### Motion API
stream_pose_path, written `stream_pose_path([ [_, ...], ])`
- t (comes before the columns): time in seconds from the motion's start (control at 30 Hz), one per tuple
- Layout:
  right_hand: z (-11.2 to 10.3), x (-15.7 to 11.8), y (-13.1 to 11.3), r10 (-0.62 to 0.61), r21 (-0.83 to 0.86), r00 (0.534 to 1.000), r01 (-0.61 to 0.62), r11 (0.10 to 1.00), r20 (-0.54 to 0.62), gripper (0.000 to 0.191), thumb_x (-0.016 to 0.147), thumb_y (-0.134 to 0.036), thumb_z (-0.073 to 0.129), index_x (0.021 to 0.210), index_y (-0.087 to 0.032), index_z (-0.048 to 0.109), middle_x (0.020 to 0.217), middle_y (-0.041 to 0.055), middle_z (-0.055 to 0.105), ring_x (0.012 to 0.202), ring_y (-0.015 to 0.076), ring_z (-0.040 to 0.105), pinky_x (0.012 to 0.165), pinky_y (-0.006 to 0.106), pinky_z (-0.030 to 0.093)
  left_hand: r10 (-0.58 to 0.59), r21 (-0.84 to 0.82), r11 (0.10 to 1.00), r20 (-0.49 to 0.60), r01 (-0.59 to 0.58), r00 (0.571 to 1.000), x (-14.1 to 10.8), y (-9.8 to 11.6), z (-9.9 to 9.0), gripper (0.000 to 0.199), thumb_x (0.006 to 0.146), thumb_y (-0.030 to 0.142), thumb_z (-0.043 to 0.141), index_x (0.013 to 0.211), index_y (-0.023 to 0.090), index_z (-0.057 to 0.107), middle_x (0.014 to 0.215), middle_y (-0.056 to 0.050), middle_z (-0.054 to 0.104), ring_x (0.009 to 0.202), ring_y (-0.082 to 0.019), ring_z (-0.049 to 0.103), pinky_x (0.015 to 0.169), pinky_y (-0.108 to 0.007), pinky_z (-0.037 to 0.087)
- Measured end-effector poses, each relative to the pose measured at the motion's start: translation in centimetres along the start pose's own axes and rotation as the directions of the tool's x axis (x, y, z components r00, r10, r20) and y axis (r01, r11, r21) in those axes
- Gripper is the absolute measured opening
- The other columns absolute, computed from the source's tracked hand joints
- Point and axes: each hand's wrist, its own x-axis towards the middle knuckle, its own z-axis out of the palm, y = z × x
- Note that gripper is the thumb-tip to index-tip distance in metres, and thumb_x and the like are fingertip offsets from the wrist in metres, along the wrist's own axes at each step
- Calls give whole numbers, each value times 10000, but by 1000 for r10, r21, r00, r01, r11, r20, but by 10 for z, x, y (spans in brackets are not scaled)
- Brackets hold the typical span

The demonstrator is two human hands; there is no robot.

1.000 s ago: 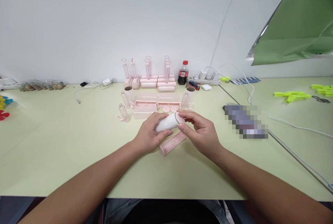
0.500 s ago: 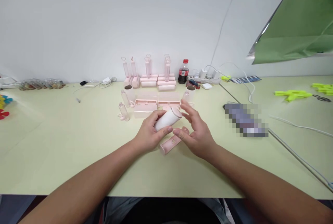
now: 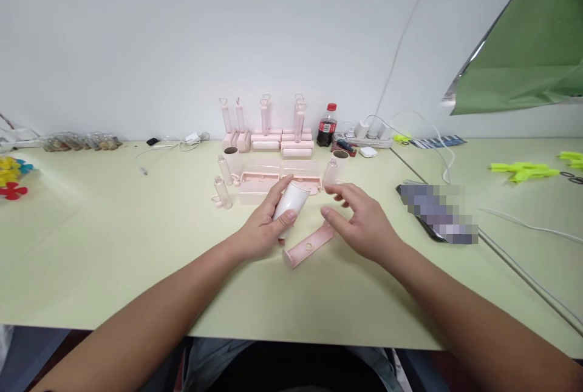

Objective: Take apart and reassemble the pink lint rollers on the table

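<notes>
One white roll (image 3: 291, 199) is near the middle of the picture, and it leans, with its top end toward the upper right. The left hand (image 3: 264, 225) holds it, pinching it between the thumb and the fingers. The right hand (image 3: 367, 222) is just to the right of the middle, apart from the roll. Its thumb and fingers are spread, and the gap between them faces the roll. Just below the roll, a long pink holder (image 3: 307, 248) lies slanted on the pale green table (image 3: 136, 270). It has a small ring shape in its middle, and its upper right end is close to the right hand. Above the hands are two open pink cases, the left case (image 3: 259, 178) and the right case (image 3: 314, 185). Small clear bottles (image 3: 221, 192) stand on both sides of them. Farther up, tall pink sticks with heart loops (image 3: 265, 119) stand in a row by the white wall (image 3: 182, 46). A cola bottle (image 3: 327, 128) with a red cap is to the right of that row. A phone (image 3: 432, 213), partly blurred, lies right of the right hand. Bright yellow-green toys (image 3: 523, 170) lie near the right edge.
</notes>
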Motion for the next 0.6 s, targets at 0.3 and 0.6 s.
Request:
stream_pose_path([
  [0.3,13,1,4,254,-287,882,-144,947,396,190,854,-280,477,684,-205,522,743,52,621,664,180,542,567,281,329,-207,-258,949,-69,182,976,9,-5,-8,607,836,529,573,1330,338,277,843,31,495,571,-156,627,421,-268,517],
  [0.6,17,3,3,439,330,749,-630,703,496,93,719,-210,507,735,-240,421,497,-66,519,374,103,412,363,212,275,-211,-250,948,-27,197,977,7,-1,1,558,800,518,646,1187,289,315,768,63,499,567,-109,555,511,-262,516],
])
